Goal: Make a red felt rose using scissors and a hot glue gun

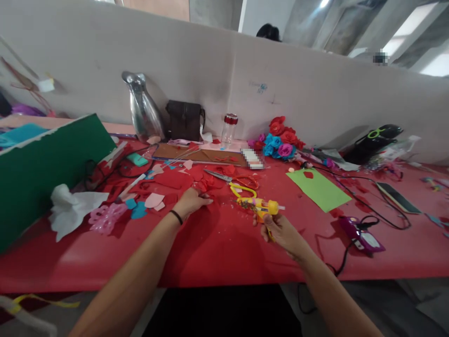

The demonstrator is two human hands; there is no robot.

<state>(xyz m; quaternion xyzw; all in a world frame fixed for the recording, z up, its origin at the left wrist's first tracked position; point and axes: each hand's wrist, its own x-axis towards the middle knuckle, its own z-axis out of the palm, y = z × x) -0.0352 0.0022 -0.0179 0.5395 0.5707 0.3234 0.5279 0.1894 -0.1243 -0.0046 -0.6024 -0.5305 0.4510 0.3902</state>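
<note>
My right hand [275, 227] is wrapped round the handle of a yellow glue gun [261, 206]. The gun's nozzle points left, and a clear glue stick shows at its rear end. My left hand [192, 202], with a dark band on the wrist, is low over the table among red paper pieces [171, 178]. Its fingers are drawn together against the red pieces; what they pinch is hard to make out against the red table. Just beyond both hands lie scissors [242, 185] with yellow and orange handles, blades pointing left.
A green board [52, 164] stands at left near crumpled white tissue [72, 210]. Behind are a metal jug [142, 110], a glass jar [229, 131] and red, blue and pink paper flowers [282, 140]. To the right lie green paper [317, 189], a phone [398, 197] and a purple power strip [361, 236] with cables.
</note>
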